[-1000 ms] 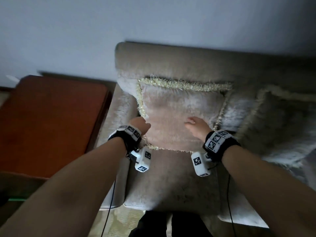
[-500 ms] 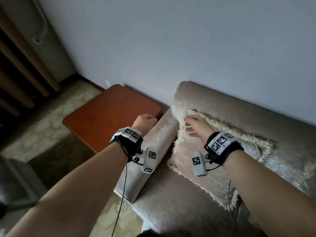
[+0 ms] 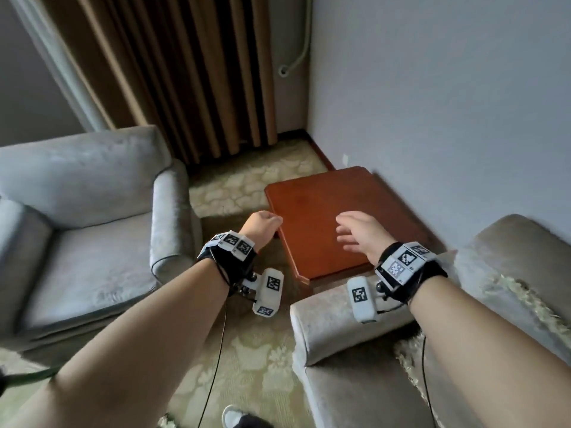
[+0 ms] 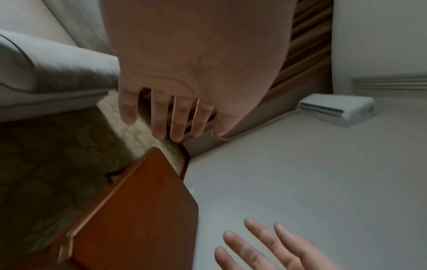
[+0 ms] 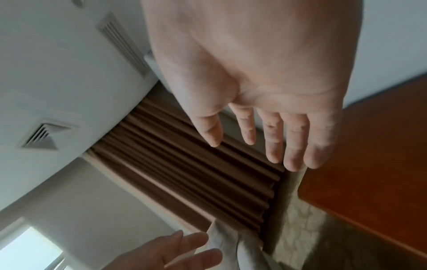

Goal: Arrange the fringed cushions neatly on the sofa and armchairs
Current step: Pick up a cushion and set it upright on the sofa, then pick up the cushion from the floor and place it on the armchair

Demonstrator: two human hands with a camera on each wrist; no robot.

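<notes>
Hands, head view: left hand (image 3: 262, 225) loosely curled and holding nothing, over the near left edge of the wooden table (image 3: 327, 220); right hand (image 3: 361, 234) with fingers spread and relaxed, holding nothing, above the table top. Both have come off the fringed cushion (image 3: 525, 301) that they were pressing 1 second ago. That cushion now lies at the right edge, on the sofa (image 3: 355, 329), only its fringe showing. Gaze has swung left to 1 grey armchair (image 3: 86, 230), which carries no cushion in view. Judgement: sofa cushion set; armchair likely next.

Left wrist view: left hand (image 4: 184, 76) with 4 fingers (image 4: 159, 118) hanging slack, gripping nothing, above carpet (image 4: 46, 155) between armchair (image 4: 46, 73) and table (image 4: 138, 210); right hand's fingers (image 4: 265, 243) near, bottom right.

Right wrist view: right hand (image 5: 261, 87) with palm flat, fingers (image 5: 272, 140) straight, in front of brown curtain (image 5: 184, 164); table (image 5: 369, 155) at right; left hand (image 5: 175, 254) at bottom edge.
</notes>
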